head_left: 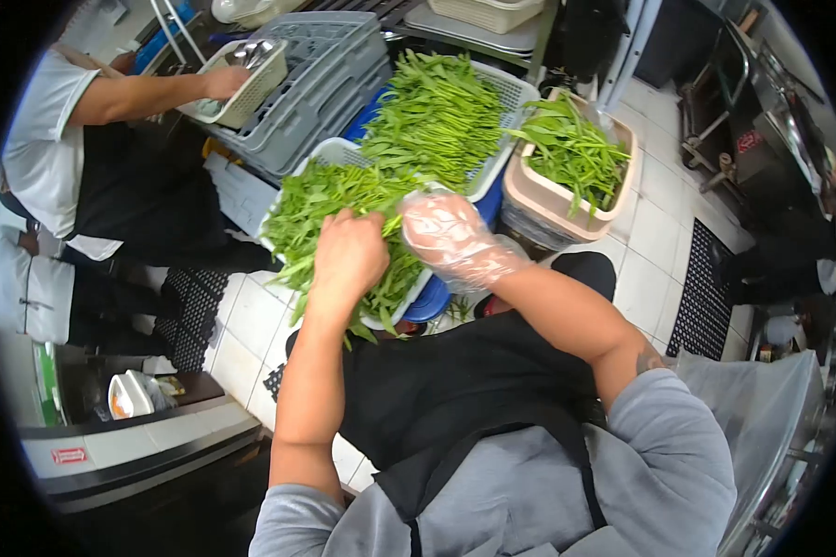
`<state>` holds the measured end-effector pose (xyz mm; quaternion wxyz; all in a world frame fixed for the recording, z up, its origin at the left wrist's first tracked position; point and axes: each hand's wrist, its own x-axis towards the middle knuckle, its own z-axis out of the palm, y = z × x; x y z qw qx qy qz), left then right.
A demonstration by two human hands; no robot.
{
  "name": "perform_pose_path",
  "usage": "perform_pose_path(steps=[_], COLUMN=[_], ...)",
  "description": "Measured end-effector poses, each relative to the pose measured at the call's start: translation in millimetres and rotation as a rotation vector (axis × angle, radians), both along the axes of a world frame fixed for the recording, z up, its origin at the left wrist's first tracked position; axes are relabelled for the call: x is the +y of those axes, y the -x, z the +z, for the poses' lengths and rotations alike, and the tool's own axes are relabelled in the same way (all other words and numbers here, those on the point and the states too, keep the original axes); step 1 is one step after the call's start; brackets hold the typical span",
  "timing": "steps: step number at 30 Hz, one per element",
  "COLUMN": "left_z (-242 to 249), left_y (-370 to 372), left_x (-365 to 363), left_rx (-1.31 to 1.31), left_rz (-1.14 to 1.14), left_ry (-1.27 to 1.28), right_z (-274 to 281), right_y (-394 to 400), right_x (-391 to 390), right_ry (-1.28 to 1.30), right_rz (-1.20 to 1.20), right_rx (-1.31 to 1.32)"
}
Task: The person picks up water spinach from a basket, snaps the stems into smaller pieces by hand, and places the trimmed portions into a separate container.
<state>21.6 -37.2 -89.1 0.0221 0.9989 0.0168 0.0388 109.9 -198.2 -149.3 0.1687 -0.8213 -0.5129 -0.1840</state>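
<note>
A white plastic basket (422, 286) in front of me is heaped with leafy greens (316, 200), long-stemmed and like water spinach. My bare left hand (351, 246) is over this heap, its fingers curled down into the leaves. Beside it, my right hand (455, 237), in a clear plastic glove, has its fingers closed around green stems at the heap's right side. Its fingertips are partly hidden. Just beyond lies a second basket (515, 93), where bunched greens (441, 121) are laid with their stems side by side.
At the right, a beige bin (520, 190) holds loose leaves and stems (576, 153). Stacked grey dish racks (330, 84) stand at the back left. A co-worker's hand (225, 84) is at a cream basket (251, 97) with metal utensils. White floor tiles (646, 241) surround us.
</note>
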Motion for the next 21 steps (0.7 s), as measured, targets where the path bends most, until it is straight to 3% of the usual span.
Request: perform_pose_path(steps=[3,4,6,8,12,14,17,19,20,21], left_z=[18.7,29.8,45.5,20.9,-7.1,-20.3,-34.0,-34.1,-40.9,-41.2], left_y=[27.3,37.9,64.2,93.0,119.9,123.6,118.9,116.1,115.1,111.8], left_x=[8.5,14.1,28.5,55.0,68.6,78.6,77.6,69.1,72.2,69.8], left_rx=[-0.042,-0.078,-0.118,-0.333,-0.557,-0.514,-0.524,-0.514,-0.457,-0.431], left_rz=[0.161,0.224,0.427,0.349,0.415,0.519,0.515,0.491,0.457,0.473], left_ry=[0.136,0.251,0.726,1.13,1.474,1.487,1.552,1.595,1.636,1.659], right_z=[28.5,5.7,20.7,63.9,47.6,32.9,29.6,50.3,17.5,24.7], right_y=[-22.1,-44.5,-68.4,-79.6,-167.5,-202.1,-179.9,-126.5,-126.0,-94.9], right_x=[-15.9,-36.1,-77.9,-113.5,-198.5,-219.6,-194.3,-119.9,-103.1,-69.2], right_ry=[0.243,0.209,-0.16,-0.219,-0.456,0.007,-0.011,-0.108,-0.18,-0.233], right_rz=[-0.334,-0.223,-0.079,-0.246,-0.466,-0.691,-0.614,-0.586,-0.361,-0.133], right_rx=[0.267,0.201,0.255,0.234,0.096,0.167,-0.046,0.238,0.29,0.458])
